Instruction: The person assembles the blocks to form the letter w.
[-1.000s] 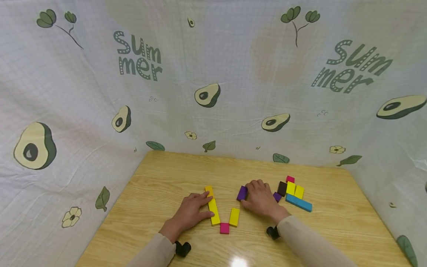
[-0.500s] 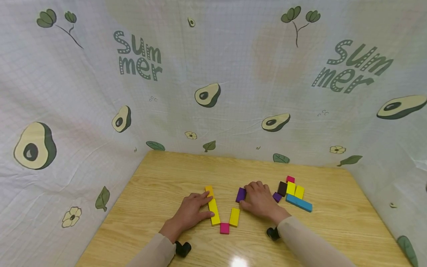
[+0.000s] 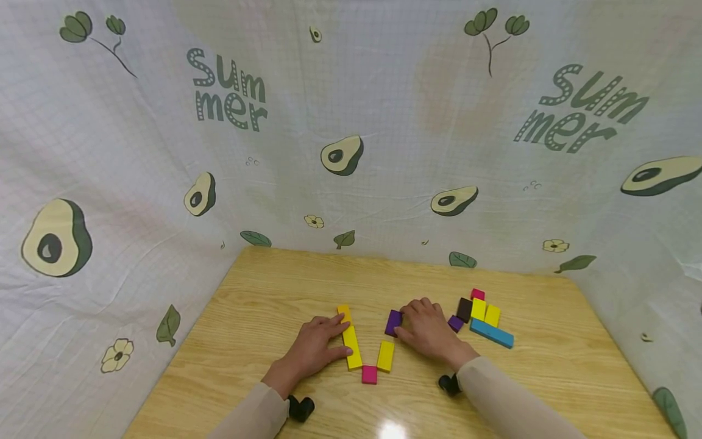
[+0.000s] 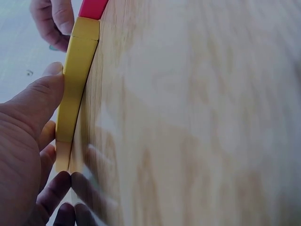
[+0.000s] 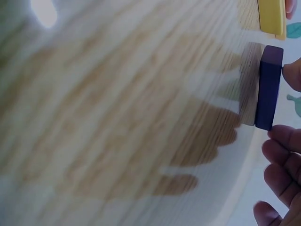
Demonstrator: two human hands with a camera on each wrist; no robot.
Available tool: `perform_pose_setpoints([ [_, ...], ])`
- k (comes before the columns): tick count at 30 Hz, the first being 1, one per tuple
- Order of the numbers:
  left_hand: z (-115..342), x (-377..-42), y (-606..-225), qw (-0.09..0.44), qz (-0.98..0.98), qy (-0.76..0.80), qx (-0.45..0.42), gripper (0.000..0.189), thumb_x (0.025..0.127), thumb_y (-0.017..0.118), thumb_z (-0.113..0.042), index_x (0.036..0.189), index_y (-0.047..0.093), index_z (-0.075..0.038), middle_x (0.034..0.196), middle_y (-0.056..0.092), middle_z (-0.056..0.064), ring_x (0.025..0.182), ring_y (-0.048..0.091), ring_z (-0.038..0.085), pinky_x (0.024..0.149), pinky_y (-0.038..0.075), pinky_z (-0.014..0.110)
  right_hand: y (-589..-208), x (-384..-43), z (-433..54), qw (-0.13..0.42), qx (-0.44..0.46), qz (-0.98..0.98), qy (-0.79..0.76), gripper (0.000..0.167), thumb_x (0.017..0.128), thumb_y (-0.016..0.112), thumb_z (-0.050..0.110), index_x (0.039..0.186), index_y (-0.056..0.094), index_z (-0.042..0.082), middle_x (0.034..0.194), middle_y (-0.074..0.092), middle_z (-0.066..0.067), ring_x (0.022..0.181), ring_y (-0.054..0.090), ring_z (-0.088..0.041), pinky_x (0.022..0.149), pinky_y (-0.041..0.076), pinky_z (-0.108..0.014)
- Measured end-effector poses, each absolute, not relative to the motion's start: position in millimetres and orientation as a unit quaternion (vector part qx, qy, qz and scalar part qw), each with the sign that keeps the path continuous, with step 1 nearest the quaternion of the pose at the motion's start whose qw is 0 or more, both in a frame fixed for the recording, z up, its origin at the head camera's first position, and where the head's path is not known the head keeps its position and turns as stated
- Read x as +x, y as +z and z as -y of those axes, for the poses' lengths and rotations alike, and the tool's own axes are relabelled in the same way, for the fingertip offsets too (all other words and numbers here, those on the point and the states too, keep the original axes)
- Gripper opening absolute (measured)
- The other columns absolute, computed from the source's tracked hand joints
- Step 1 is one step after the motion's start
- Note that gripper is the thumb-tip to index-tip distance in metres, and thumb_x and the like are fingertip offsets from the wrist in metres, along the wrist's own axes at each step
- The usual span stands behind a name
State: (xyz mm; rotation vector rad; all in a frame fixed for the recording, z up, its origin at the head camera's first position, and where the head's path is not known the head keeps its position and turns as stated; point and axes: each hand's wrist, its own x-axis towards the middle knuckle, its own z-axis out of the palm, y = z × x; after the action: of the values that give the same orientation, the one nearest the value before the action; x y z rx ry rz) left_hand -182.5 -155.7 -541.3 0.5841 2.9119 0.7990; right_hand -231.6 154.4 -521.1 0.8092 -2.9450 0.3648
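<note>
Wood-grain tabletop [image 3: 263, 292]: left hand [image 3: 311, 347], fingers relaxed, touches orange block [image 3: 342, 310] and adjoining yellow block [image 3: 355, 360] — right hand [image 3: 430, 329], loose and ungripping, touches purple block [image 3: 392, 323] lying apart to their right.

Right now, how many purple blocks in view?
2: one purple block at the right hand, another purple block beside the dark brown block. That hand may hide more.

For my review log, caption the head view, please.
Left hand touches yellow block and orange block; right hand holds a purple block.
</note>
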Motion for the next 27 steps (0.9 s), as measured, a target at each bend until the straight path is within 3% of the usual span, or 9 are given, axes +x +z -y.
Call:
perform_pose_setpoints([
  [27,155.9,-181.2,-539.8,0.036,-0.945,0.264,0.191,0.065,0.098,0.071,-0.051,0.153,0.058,-0.018,0.165,0.048,0.001,0.141,0.049,0.030,0.117,0.036,0.062,-523.6,-223.2,-151.3,0.027,0.291,0.951,0.105,0.044,0.100,0.072,0.043,0.129,0.070,0.009,0.128,0.068,-0.008,0.117,0.055,-0.029,0.102,0.044,-0.054],
])
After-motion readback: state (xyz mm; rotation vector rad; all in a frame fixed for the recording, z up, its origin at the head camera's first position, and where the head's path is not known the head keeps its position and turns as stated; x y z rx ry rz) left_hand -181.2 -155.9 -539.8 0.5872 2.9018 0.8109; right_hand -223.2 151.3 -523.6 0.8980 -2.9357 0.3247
